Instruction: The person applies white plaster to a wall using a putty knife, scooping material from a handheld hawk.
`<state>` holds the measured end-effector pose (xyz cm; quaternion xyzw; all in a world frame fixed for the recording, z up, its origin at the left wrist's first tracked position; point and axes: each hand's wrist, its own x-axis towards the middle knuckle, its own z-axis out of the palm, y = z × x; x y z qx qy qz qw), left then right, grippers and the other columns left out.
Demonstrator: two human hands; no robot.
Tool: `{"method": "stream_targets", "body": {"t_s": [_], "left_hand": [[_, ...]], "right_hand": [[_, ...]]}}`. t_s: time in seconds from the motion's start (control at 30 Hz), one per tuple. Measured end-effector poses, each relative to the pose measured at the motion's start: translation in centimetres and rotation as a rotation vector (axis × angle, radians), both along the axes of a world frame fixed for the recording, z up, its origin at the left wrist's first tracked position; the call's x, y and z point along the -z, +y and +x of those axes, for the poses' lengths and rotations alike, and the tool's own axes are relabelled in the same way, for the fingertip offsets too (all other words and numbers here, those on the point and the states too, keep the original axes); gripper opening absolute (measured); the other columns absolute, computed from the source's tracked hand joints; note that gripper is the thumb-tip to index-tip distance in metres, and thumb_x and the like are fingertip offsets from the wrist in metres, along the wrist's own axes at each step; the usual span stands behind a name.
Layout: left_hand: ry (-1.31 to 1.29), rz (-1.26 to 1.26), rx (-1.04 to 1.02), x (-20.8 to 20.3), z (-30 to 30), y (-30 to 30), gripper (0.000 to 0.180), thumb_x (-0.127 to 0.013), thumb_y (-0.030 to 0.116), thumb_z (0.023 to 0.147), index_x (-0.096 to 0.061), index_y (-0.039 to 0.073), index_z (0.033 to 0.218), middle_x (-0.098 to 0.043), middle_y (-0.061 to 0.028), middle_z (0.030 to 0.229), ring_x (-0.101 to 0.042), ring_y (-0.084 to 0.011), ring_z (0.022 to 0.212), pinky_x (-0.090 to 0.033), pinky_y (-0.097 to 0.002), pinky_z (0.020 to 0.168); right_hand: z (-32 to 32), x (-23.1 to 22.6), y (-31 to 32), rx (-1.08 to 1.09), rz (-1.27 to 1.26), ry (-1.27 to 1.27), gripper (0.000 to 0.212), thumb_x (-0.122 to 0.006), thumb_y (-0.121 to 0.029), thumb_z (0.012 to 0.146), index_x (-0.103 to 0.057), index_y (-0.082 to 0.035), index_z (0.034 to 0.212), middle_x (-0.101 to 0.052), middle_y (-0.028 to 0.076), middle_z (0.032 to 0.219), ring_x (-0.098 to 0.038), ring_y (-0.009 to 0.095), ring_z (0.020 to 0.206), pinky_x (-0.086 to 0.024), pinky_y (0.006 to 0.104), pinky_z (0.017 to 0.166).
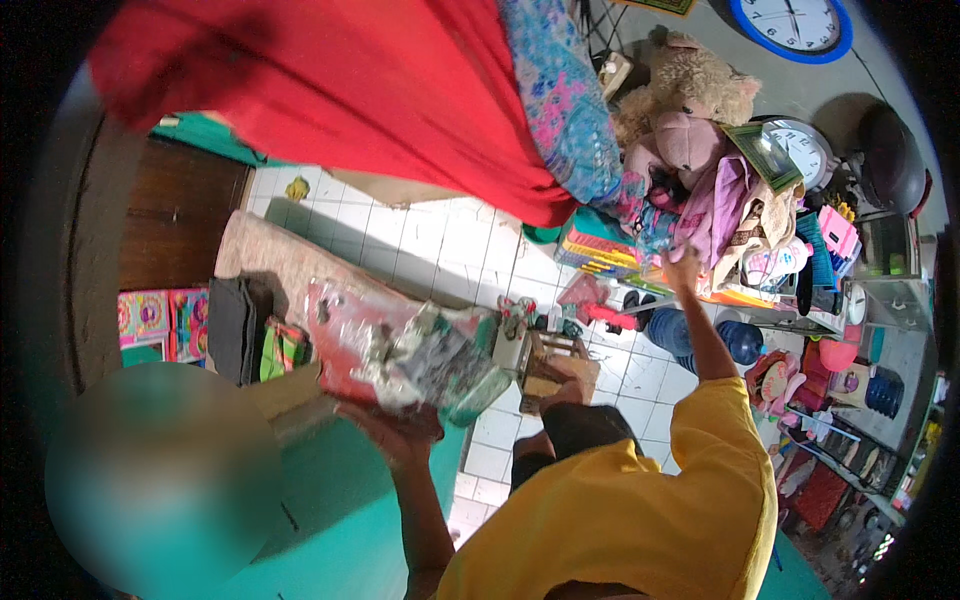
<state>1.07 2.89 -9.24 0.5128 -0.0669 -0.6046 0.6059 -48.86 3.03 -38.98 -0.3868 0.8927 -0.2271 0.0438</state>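
Observation:
My left hand (398,432) is closed on the lower edge of a clear plastic package (400,345), holding it up in front of me. Red, grey and green contents show through the shiny wrapping, but their kind I cannot make out. Stretched out to the right, my right hand (683,268) is at the near edge of a heap of cloth, beside a pink-purple cloth (724,205). Its fingers look partly spread, with nothing seen in them. Behind the heap sit a beige teddy bear (690,80) and a pink stuffed toy (686,145).
A red cloth (400,90) hangs across the top, beside a blue patterned cloth (560,100). Below lie white floor tiles (490,430), a small wooden stool (540,385) and large blue water bottles (672,332). A green surface (340,510) is at lower left. Cluttered shelves (850,460) stand right.

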Motion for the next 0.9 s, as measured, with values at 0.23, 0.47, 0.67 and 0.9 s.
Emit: {"method": "stream_targets", "body": {"t_s": [0.23,0.47,0.67,0.9], "left_hand": [[0.076,-0.349,0.36,3.5,-0.2,-1.3,0.09,-0.04,0.074,0.069,-0.018,0.018,0.135,-0.041,-0.0082,0.125,-0.054,-0.0258,0.089,-0.051,-0.0369,0.057],[-0.446,-0.101,0.049,-3.0,-6.3,-3.0,0.086,-0.042,0.07,0.072,-0.018,0.016,0.135,-0.05,-0.01,0.116,-0.058,-0.025,0.083,-0.052,-0.0382,0.061],[-0.168,-0.148,0.333,-3.5,-5.3,-3.2,0.081,-0.041,0.067,0.075,-0.027,0.01,0.131,-0.049,-0.0114,0.117,-0.055,-0.0278,0.096,-0.05,-0.0431,0.072],[0.261,-0.218,0.397,1.8,-0.3,-2.7,0.075,-0.038,0.063,0.078,-0.029,0.009,0.129,-0.045,-0.0123,0.12,-0.05,-0.031,0.102,-0.043,-0.048,0.084]], "right_hand": [[-13.2,1.6,-3.3,-0.148,0.068,0.058,0.09,-0.071,-0.035,0.063,-0.021,-0.014,0.135,-0.031,0.016,0.134,-0.019,0.042,0.126,-0.025,0.0484,0.099],[-15.4,3.1,-6.3,-0.322,0.203,-0.117,0.11,-0.079,-0.026,0.048,-0.015,-0.007,0.136,-0.026,0.019,0.136,-0.026,0.033,0.125,-0.028,0.0395,0.101],[-15.0,-1.7,-5.2,-0.058,0.412,0.017,0.108,-0.076,-0.036,0.052,-0.013,-0.015,0.137,-0.039,0.029,0.124,-0.042,0.039,0.113,-0.037,0.0423,0.093],[2.6,-24.7,-15.2,-0.472,-0.453,0.209,0.041,-0.065,-0.031,0.067,-0.059,-0.007,0.1,-0.06,0.014,0.095,-0.055,0.03,0.092,-0.035,0.0433,0.085]]}}
